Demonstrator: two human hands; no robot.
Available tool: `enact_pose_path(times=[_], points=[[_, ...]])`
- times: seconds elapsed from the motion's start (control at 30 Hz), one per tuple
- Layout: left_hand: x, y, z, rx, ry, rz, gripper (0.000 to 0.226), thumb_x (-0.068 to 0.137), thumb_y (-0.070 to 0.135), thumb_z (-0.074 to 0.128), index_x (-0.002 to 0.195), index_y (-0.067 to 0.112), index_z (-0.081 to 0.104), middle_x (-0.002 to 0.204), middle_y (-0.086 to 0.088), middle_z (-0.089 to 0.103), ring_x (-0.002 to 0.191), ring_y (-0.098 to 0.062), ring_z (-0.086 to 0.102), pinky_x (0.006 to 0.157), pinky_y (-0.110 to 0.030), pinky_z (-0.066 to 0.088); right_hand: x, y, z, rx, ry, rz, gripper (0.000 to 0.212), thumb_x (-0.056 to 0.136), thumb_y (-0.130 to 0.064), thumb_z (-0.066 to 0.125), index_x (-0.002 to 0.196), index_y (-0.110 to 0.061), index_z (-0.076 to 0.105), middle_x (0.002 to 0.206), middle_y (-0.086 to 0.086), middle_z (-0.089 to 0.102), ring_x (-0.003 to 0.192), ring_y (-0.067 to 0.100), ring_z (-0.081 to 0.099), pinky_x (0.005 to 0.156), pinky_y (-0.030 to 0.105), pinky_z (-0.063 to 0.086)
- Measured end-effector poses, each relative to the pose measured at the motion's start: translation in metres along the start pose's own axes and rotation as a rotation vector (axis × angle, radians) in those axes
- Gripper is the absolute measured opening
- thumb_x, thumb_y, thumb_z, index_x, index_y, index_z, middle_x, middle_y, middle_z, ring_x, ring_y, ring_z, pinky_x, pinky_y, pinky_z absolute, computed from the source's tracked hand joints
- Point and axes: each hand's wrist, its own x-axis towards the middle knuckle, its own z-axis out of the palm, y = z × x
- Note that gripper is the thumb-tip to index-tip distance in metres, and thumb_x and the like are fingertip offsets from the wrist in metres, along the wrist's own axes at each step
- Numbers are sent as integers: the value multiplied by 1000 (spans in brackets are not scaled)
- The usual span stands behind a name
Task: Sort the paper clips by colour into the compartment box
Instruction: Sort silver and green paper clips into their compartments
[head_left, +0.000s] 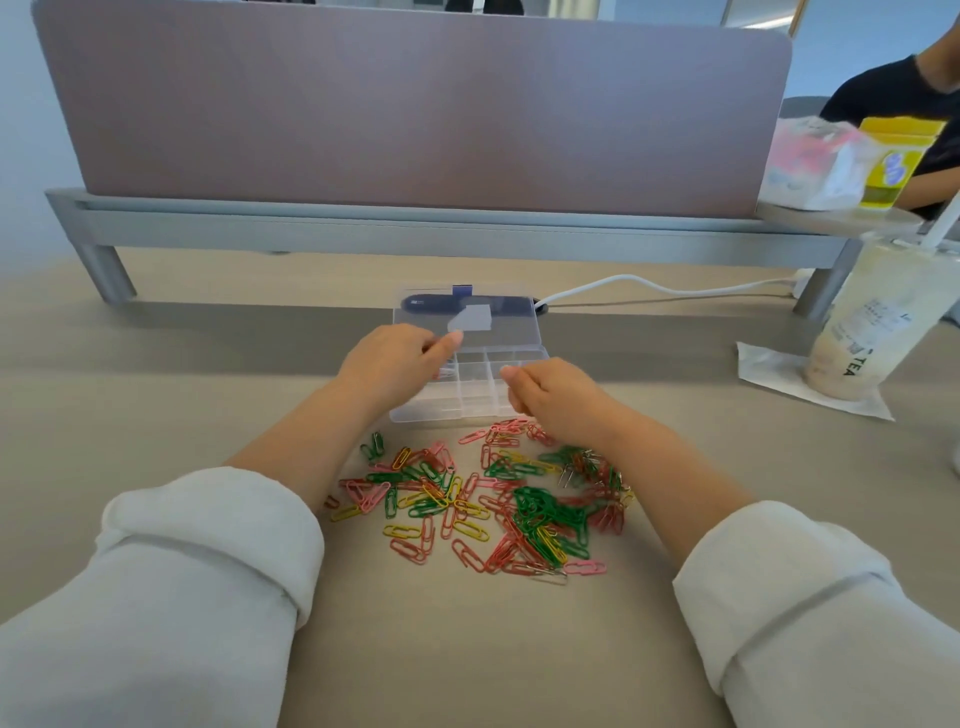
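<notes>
A clear compartment box (524, 358) lies open on the desk, its lid (467, 312) folded back flat behind it. A pink clip (442, 372) shows in a left compartment. My left hand (389, 364) hovers over the box's left side, fingertips drawn together. My right hand (550, 397) is over the box's front right corner with curled fingers and the thumb on the forefinger. Whether either hand holds a clip is hidden. A loose heap of paper clips (483, 499) in red, pink, green, yellow and silver is spread in front of the box, between my forearms.
A padded desk divider (415, 104) on a metal rail closes off the back. A white cable (649, 286) runs behind the box. At the right stand a tea cup (872, 322) on a napkin, a plastic bag and a yellow carton. Another person's arm is at the far right.
</notes>
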Motion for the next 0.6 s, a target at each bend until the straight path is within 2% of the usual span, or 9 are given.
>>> enact_pose_path(times=[0.1, 0.17, 0.23, 0.3, 0.43, 0.5, 0.6], points=[[-16, 25, 0, -3, -110, 103, 54, 97, 47, 26, 57, 19, 50, 64, 5, 53, 70, -17, 52, 72, -32, 40, -5, 8, -14, -53, 13, 35, 34, 101, -22, 30, 77, -17, 54, 64, -10, 42, 58, 4, 38, 54, 16, 31], [-26, 38, 1, -10, -234, 187, 47, 98, 41, 29, 67, 19, 56, 75, 7, 56, 79, -15, 52, 76, -30, 38, -11, 17, -21, -45, 6, 82, 30, 100, -16, 31, 90, -15, 60, 64, -10, 41, 56, 4, 37, 50, 13, 30], [-35, 49, 3, -30, -345, 248, 33, 98, 36, 37, 90, 21, 64, 85, 9, 56, 82, -9, 51, 73, -26, 37, -19, 26, -27, -25, -11, 118, 30, 99, -16, 35, 97, -13, 65, 62, -6, 44, 53, 7, 38, 48, 16, 31], [-44, 58, 3, -61, -373, 318, 23, 93, 36, 50, 102, 23, 65, 79, 13, 55, 72, -2, 49, 65, -21, 39, -28, 33, -31, -29, -26, 109, 24, 96, -20, 45, 95, -15, 69, 62, -7, 47, 54, 6, 41, 51, 18, 32], [-56, 77, 11, -45, -298, 351, 26, 81, 44, 64, 98, 25, 68, 63, 11, 45, 60, -4, 43, 56, -21, 34, -40, 42, -38, -19, 2, 74, 7, 84, -26, 67, 81, -20, 69, 57, -11, 47, 52, 2, 41, 52, 16, 31], [-59, 88, 18, 78, -250, 328, 30, 79, 48, 64, 98, 25, 67, 67, 14, 44, 71, -6, 46, 62, -23, 35, -43, 46, -40, -50, 11, 95, 7, 79, -22, 71, 74, -23, 68, 55, -8, 45, 49, 4, 39, 49, 16, 30], [-59, 92, 26, 141, -241, 260, 26, 79, 46, 65, 96, 26, 68, 79, 9, 47, 83, -12, 47, 68, -27, 36, -46, 50, -41, -85, -16, 119, 21, 74, -18, 76, 64, -29, 62, 55, -8, 44, 49, 4, 39, 42, 9, 31]])
